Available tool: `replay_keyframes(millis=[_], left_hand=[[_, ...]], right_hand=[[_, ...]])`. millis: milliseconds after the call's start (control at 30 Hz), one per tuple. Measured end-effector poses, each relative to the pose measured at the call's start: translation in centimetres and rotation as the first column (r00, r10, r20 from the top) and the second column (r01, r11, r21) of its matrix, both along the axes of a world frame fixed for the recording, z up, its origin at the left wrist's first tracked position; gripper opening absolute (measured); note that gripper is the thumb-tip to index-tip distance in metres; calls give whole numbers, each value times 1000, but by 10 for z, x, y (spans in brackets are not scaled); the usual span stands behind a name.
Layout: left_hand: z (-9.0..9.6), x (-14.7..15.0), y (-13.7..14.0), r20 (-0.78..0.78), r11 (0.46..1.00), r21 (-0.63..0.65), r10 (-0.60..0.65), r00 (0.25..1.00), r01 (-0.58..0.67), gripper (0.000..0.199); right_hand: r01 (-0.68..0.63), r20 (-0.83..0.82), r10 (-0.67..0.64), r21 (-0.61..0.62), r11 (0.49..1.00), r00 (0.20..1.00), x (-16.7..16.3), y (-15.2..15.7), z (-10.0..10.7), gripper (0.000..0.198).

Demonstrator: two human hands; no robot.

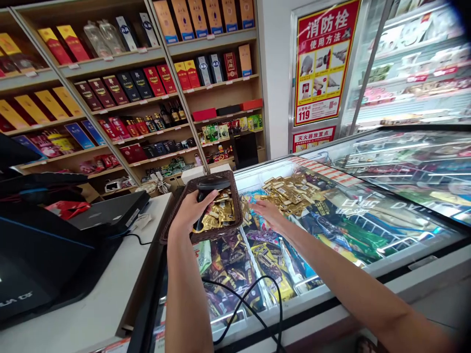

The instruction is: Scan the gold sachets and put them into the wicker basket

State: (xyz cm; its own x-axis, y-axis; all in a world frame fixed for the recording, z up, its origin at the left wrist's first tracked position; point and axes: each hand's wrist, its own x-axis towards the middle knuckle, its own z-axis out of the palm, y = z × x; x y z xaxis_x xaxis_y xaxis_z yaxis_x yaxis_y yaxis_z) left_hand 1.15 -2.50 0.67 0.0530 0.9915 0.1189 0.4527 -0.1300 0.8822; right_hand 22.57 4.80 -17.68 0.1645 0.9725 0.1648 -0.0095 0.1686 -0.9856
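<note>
My left hand (195, 210) is wrapped round the handle of a black barcode scanner (213, 184), above a brown woven basket (238, 215). Small gold packets (222, 208) lie in the basket. Just right of the basket, my right hand (268, 212) pinches a gold packet (245, 212) at its fingertips; its outline is partly blurred. A loose heap of more gold packets (290, 191) lies on the glass freezer top, beyond my right hand. The basket rests at the freezer's left end.
Under the glass of the chest freezer (390, 274) lie wrapped ice creams. A black cable (257, 279) loops across its front. To the left, a counter (99, 304) carries a dark monitor (33, 255). Behind stand shelves of boxed bottles (128, 88) and a red fire-hydrant poster (324, 63).
</note>
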Motion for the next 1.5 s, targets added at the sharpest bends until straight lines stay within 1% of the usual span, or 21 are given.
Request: replay_keyframes(millis=[67,100,167,233,300,367,433,500,567,633,733,833,900,933,1000,1100,1167,1233,1300,1400,1500], left_hand=[[-1,1,2,-7,1000,6,2,1000,-2,49],[-2,1,3,-5,1000,3,6,1000,-6,49],[-4,-1,6,5,1000,-9,12,1000,-12,49],[-6,-4,9,13,1000,-18,12,1000,-12,48],[-8,-6,10,10,1000,-11,6,1000,-6,48],[-8,-6,10,-1,1000,-3,4,1000,-4,48],[-8,-4,10,-7,1000,-8,3,1000,-3,48],[-6,-2,9,-7,1000,-12,0,1000,0,48],[-5,0,8,-10,1000,-15,2,1000,-2,49],[-4,2,7,-2,1000,-19,4,1000,-4,49],[-2,3,6,6,1000,-22,-4,1000,5,50],[-2,5,5,-24,1000,-14,-14,1000,13,50],[-3,6,5,-39,1000,-8,-16,999,16,49],[-4,7,5,-47,1000,-8,-18,999,18,49],[-5,7,7,-72,999,-19,-31,997,29,49],[-5,8,8,-100,997,-53,-66,993,61,49],[-6,9,8,-87,995,-56,-93,992,88,49],[-6,10,7,-65,991,-56,-127,990,124,48],[-6,12,5,-57,987,-63,-153,987,149,47],[-5,16,1,-78,983,-74,-172,982,166,45],[-2,20,-2,-99,980,-70,-191,977,185,43]], right_hand=[[-135,103,143,-79,988,984,-6,-2,-2,41],[-170,183,187,-101,980,965,-9,-3,-3,37],[-156,422,160,-45,987,892,-12,-6,-6,29],[-159,667,75,66,985,741,-11,-6,-8,35],[-246,833,34,124,961,552,-8,-3,-7,44],[-345,922,46,98,934,385,-5,0,-2,39],[-365,961,69,35,930,268,-2,1,5,30],[-316,971,80,-5,949,224,2,0,12,29],[-304,972,82,-11,953,221,7,-4,16,32],[-331,970,118,-42,943,211,13,-8,18,49],[-326,955,226,-155,932,192,22,-11,17,69],[-258,928,272,-205,944,256,28,-11,16,71],[-224,905,256,-187,957,339,32,-9,18,61],[-206,887,232,-160,965,398,35,-8,20,55],[-147,819,145,-76,986,556,42,-5,27,45],[-5,579,-12,28,1000,815,53,0,38,45],[59,417,-90,86,995,904,58,2,43,43],[87,309,-127,139,986,942,60,3,45,37],[88,214,-123,163,983,969,60,3,45,35],[76,99,-91,145,986,991,57,1,44,37],[72,50,-78,115,991,996,56,0,44,40]])
